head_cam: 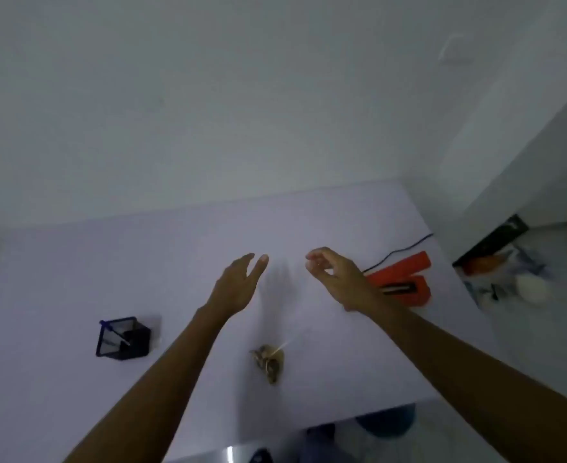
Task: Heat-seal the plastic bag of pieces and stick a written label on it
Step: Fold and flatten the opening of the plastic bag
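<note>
A: Where is the bag of pieces (268, 362)?

B: On the tabletop (75, 269), near the front edge, between the two forearms. It is a small clump of brownish pieces in clear film, and the film is hard to make out. Neither hand touches it.

A: And the hands?

B: The left hand (238, 285) is raised above the tabletop, fingers spread, holding nothing. The right hand (332, 272) is beside it, thumb and forefinger curled close together; I cannot tell whether anything is pinched between them. The picture is blurred there.

A: What could go wrong from here?

B: The orange heat sealer (405, 279) lies just behind the right wrist, its cord (402, 248) trailing towards the far corner. In my judgement a sleeve-less forearm sweeping back could brush the jaw, which may be hot. The bag's mouth looks loose, so a careless lift could spill pieces. The pen (115, 332) stands in a black mesh holder (125, 339) on the left, well apart; I see no label.

A: The surface and room?

B: A plain pale tabletop pushed against white walls, dimly lit, with a cluttered shelf (526, 279) on the right.
</note>
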{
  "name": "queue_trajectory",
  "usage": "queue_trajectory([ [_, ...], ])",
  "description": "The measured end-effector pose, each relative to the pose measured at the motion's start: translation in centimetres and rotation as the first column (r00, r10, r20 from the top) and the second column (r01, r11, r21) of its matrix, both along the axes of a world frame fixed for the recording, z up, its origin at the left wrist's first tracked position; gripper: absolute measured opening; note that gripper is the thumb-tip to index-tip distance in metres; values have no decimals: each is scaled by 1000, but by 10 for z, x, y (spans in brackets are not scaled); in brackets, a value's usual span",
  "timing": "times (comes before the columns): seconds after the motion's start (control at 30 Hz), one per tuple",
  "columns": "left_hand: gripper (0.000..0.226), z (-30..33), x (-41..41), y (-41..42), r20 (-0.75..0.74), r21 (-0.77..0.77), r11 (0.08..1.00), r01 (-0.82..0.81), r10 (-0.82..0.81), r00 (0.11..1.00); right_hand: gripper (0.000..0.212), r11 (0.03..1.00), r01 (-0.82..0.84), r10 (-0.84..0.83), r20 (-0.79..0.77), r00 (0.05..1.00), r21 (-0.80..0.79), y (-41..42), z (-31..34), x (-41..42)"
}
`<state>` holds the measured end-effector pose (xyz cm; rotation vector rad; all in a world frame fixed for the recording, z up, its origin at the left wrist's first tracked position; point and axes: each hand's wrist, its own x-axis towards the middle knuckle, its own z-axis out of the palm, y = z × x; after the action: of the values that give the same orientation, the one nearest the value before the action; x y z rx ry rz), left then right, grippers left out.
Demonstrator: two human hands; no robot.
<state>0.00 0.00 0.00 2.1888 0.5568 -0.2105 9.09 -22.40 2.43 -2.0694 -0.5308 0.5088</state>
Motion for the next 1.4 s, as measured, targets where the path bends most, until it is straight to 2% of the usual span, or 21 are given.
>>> queue_trajectory([
  [0.1, 82, -57, -19, -13, -193, -91, 988, -128, 108, 975, 14, 995, 80, -92, -236, 967, -60, -8, -66, -15],
  [0.2, 61, -108, -49, -32, -343, -123, 987, -105, 57, 938, 20, 962, 207, -271, -505, 820, -179, -17, -123, -47],
  [0.23, 47, -122, -55, -38, -359, -121, 991, -60, 13, 933, 25, 954, 173, -287, -588, 756, -244, -19, -135, -55],
  [0.3, 18, -138, -63, -48, -371, -81, 997, -5, -25, 928, 33, 937, -44, -233, -714, 661, -346, -21, -157, -76],
  [0.33, 14, -145, -66, -52, -369, -43, 999, -8, -8, 929, 35, 919, -133, -208, -743, 636, -371, -22, -168, -86],
  [0.4, 23, -147, -69, -58, -332, -12, 998, -57, 50, 942, 36, 915, -106, -239, -736, 633, -389, -18, -183, -99],
  [0.5, 37, -148, -68, -62, -349, -17, 989, -145, 130, 928, 20, 941, 102, -313, -720, 619, -322, -13, -194, -101],
  [0.63, 24, -150, -69, -64, -315, -55, 981, -188, 161, 935, 13, 970, 67, -196, -594, 780, -232, -19, -196, -92],
  [0.73, 11, -146, -74, -68, -212, -82, 982, -173, 152, 965, 8, 985, 64, -127, -421, 898, -161, -34, -196, -85],
  [0.8, 7, -144, -81, -69, -107, -82, 986, -143, 134, 985, 6, 990, 68, -106, -326, 939, -124, -43, -192, -82],
  [0.93, 14, -142, -95, -71, 7, -88, 990, -109, 110, 994, 11, 992, 125, -127, -304, 944, -27, -60, -187, -85],
  [1.03, 25, -152, -101, -72, -57, -116, 990, -75, 68, 996, 22, 993, 112, -119, -312, 943, -40, -67, -191, -89],
  [1.1, 29, -155, -101, -75, -68, -125, 989, -83, 75, 995, 22, 992, 119, -124, -305, 944, -35, -67, -193, -89],
  [1.23, 29, -151, -92, -80, -27, -109, 991, -72, 69, 997, 14, 992, 127, -125, -294, 948, -11, -62, -195, -82],
  [1.4, 23, -157, -91, -82, -5, -73, 992, -106, 106, 994, 15, 1000, 18, -21, -300, 954, -11, -55, -200, -74],
])
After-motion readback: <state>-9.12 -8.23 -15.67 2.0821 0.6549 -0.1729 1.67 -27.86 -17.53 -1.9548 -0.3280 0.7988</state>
